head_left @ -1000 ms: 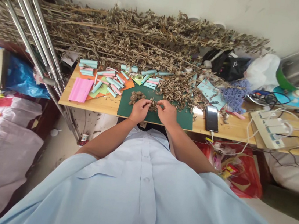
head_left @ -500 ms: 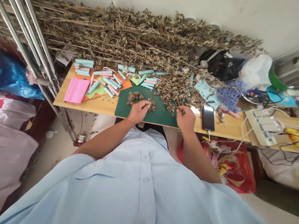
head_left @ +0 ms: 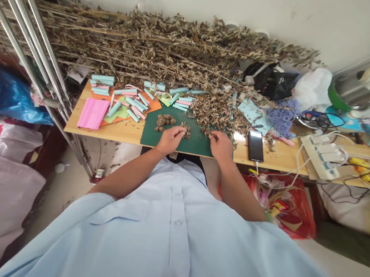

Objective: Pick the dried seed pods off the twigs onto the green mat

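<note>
Narrow pinches were on both hands. The left hand (head_left: 170, 139) held its fingertips (head_left: 181, 131) closed together just beside a small clump of dried leaves (head_left: 186, 131), and the right hand (head_left: 221, 145) was pinched too, but what each one held was too small for me to tell.

The main change was on the right side. One second earlier the two hands worked close together over the small clump, but at this moment the right hand was well apart from the left, at the lower edge of a heap of crumbled leaves (head_left: 218, 113), and its fingers touched the loose pieces there. So the hands were now busy at two different places.

The small clump lay on a dark green cutting mat (head_left: 193, 143), between the two hands. A rounder brown cluster (head_left: 164, 123) sat near the left hand on the same mat. Pale blue paper rolls (head_left: 134, 102) were scattered on orange paper (head_left: 153, 105) to the left of the mat, and a pink paper sheet (head_left: 92, 113) lay further left on the wooden table (head_left: 120, 135). Long dried stalks (head_left: 149, 46) were lying behind, and a smartphone (head_left: 256, 145) lay to the right of the mat.
</note>
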The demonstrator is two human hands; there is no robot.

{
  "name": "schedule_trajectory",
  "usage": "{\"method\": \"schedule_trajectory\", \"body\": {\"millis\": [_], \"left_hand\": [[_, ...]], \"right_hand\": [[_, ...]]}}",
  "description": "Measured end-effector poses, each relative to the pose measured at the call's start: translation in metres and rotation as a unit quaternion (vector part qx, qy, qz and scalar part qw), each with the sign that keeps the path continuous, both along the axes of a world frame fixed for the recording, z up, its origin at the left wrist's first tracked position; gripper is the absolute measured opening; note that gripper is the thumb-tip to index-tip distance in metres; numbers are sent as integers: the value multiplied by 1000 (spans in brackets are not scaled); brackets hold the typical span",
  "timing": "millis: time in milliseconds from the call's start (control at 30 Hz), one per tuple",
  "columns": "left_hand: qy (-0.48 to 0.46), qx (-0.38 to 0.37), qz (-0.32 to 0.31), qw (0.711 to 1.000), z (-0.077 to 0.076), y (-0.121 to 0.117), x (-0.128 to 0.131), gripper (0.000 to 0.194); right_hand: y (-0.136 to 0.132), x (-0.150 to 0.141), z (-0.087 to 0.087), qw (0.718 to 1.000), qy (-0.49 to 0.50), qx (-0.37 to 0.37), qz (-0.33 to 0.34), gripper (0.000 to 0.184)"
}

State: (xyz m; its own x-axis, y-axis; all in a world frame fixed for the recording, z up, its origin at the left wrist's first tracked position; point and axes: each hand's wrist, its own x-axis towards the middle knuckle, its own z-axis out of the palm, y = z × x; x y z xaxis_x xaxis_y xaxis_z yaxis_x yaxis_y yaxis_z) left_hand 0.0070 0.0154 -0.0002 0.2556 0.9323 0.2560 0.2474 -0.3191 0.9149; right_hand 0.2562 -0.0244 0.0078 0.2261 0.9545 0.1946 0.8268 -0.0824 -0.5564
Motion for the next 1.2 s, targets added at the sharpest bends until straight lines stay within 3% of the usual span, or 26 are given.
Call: {"method": "schedule_trajectory", "body": {"millis": [133, 300, 500, 633, 800, 933, 1067, 1200], "left_hand": [[1, -7, 3, 1000, 1, 0, 0, 23], [-3, -11, 2, 1000, 1, 0, 0, 23], [-13, -15, 1, 1000, 4, 0, 0, 22], [-22, -47, -7, 999, 6, -1, 0, 25], [-82, -65, -59, 993, 2, 0, -1, 48], [-100, -70, -64, 990, -5, 2, -2, 61], [-102, -66, -45, 992, -9, 4, -3, 53], [-104, -70, -23, 992, -13, 7, -3, 44]], "right_hand": [[4, 2, 0, 995, 92, 36, -30, 29], [7, 0, 4, 974, 212, 27, -68, 37], [6, -15, 15, 964, 252, 21, -79, 37], [2, -37, 22, 967, 249, 24, -44, 36], [-3, -72, 23, 976, 206, 52, 50, 30], [-2, -94, 26, 976, 174, 48, 121, 26], [1, -102, 28, 974, 170, 40, 145, 24], [4, -100, 25, 974, 189, 38, 123, 20]]}}
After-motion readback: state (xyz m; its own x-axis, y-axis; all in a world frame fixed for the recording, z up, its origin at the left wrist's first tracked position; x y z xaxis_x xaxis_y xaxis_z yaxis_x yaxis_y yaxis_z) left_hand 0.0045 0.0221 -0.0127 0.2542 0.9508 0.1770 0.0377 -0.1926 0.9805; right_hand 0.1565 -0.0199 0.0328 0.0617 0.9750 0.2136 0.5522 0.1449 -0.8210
